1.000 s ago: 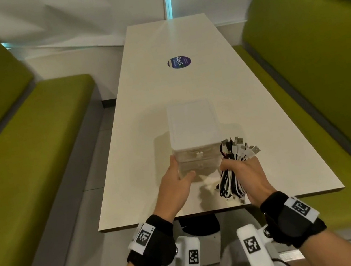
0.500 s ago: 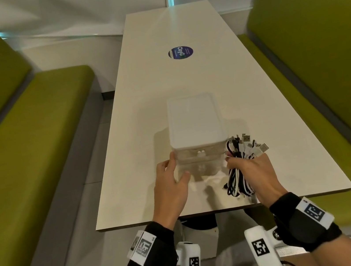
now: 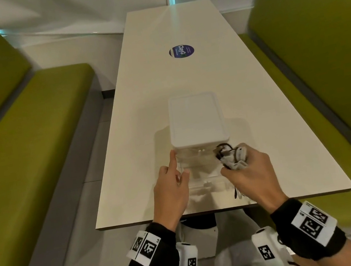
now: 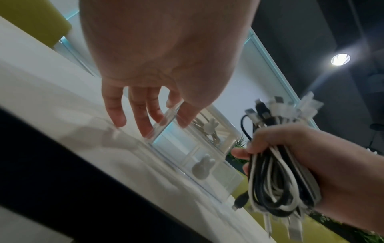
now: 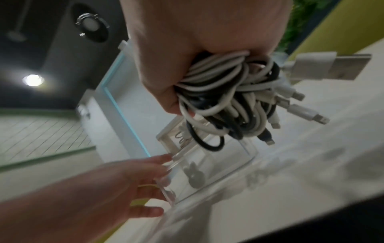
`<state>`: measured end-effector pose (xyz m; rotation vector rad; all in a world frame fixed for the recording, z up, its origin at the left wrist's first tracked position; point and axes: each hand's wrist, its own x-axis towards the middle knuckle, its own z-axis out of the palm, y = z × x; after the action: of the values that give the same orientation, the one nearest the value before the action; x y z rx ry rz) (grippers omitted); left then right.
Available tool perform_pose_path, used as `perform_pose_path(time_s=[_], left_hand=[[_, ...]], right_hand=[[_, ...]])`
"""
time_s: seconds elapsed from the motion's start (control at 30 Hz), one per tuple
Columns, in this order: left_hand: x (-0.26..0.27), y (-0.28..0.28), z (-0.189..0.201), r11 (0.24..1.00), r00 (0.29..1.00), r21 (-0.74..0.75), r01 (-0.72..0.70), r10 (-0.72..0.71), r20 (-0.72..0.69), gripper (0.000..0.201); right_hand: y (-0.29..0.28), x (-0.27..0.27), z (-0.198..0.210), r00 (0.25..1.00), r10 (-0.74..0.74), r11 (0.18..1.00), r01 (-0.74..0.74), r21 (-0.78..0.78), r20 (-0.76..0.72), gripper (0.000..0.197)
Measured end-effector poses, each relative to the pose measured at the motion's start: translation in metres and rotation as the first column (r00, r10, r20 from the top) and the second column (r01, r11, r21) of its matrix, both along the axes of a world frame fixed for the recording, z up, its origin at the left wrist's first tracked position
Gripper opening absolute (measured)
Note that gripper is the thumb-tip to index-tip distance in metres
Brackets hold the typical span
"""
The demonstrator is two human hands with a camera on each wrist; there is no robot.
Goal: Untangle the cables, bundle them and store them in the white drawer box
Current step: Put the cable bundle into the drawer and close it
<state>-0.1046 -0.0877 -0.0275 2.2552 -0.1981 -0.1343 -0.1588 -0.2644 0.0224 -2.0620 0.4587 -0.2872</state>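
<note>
- Head view, against half a second ago: the lower clear drawer of the white drawer box now stands pulled out toward the table's near edge; before, it sat nearly flush with the front.
- The left hand has shifted from the box's front to the drawer's left front corner, fingers loosely spread, their tips and the thumb touching the clear wall.
- The right hand has moved left and now hangs over the drawer's right side, where earlier it was just beside the box.
- Its fingers are wrapped tight round the bundle of black and white cables, plugs sticking out above and below the fist.
- Each drawer front carries a small rabbit-shaped knob.
- The box stands near the front of a long pale table bearing a round dark sticker.
- Green benches flank the table; white wall panels with a lit blue strip close the far end.
</note>
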Motion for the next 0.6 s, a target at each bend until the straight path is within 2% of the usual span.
perform_pose_path(time_s=[0.07, 0.1, 0.17, 0.27, 0.43, 0.6], left_hand=[[0.000, -0.002, -0.001, 0.999, 1.000, 0.033, 0.000, 0.000, 0.008, 0.067], [0.000, -0.003, -0.001, 0.999, 1.000, 0.048, 0.002, -0.002, 0.010, 0.068], [0.000, -0.004, -0.001, 0.997, 1.000, 0.078, 0.012, -0.012, 0.005, 0.070], [0.004, -0.003, 0.000, 0.993, 0.999, 0.111, 0.035, -0.035, -0.004, 0.070], [0.009, -0.002, 0.001, 0.984, 0.997, 0.162, 0.075, -0.073, -0.020, 0.072], [0.010, -0.002, 0.003, 0.991, 0.995, 0.110, 0.076, -0.069, -0.066, 0.078]], right_hand=[[0.008, 0.008, 0.001, 0.986, 0.124, 0.957, -0.149, -0.250, -0.113, 0.018], [0.012, 0.013, 0.002, 0.971, 0.137, 0.904, -0.203, -0.376, -0.195, 0.015], [0.018, 0.021, 0.005, 0.956, 0.089, 0.845, -0.221, -0.488, -0.279, 0.017], [0.024, 0.025, 0.007, 0.960, 0.061, 0.840, -0.196, -0.505, -0.272, 0.017], [0.036, 0.031, 0.012, 0.948, 0.125, 0.790, -0.273, -0.549, -0.292, 0.012], [0.038, 0.042, 0.020, 0.926, 0.124, 0.818, -0.298, -0.491, -0.356, 0.017]])
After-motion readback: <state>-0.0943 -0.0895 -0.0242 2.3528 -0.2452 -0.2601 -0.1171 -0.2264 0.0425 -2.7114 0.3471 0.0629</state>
